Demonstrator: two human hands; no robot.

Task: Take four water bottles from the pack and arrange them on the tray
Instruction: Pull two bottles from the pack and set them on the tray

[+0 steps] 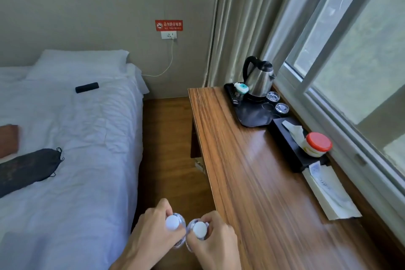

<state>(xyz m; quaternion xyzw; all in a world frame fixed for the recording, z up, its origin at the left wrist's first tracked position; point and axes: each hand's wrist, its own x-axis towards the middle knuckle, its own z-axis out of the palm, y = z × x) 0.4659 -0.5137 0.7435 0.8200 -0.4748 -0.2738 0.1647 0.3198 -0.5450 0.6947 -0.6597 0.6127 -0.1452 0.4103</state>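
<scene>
Low in the view, over the gap between bed and desk, I hold two clear water bottles upright, seen from above by their white caps. My left hand [149,232] grips the left bottle [172,222] by its neck. My right hand [217,241] grips the right bottle [199,229] the same way. The two bottles sit side by side, nearly touching. The black tray [254,116] lies at the far end of the wooden desk [252,182], well ahead of my hands. The pack is not in view.
On the tray stand a steel kettle [258,79], a small white-and-teal device [241,88] and two glass cups [277,102]. A black tissue box [291,144], a red-lidded jar [317,144] and a paper sleeve [331,195] line the window side. A bed [76,138] is left.
</scene>
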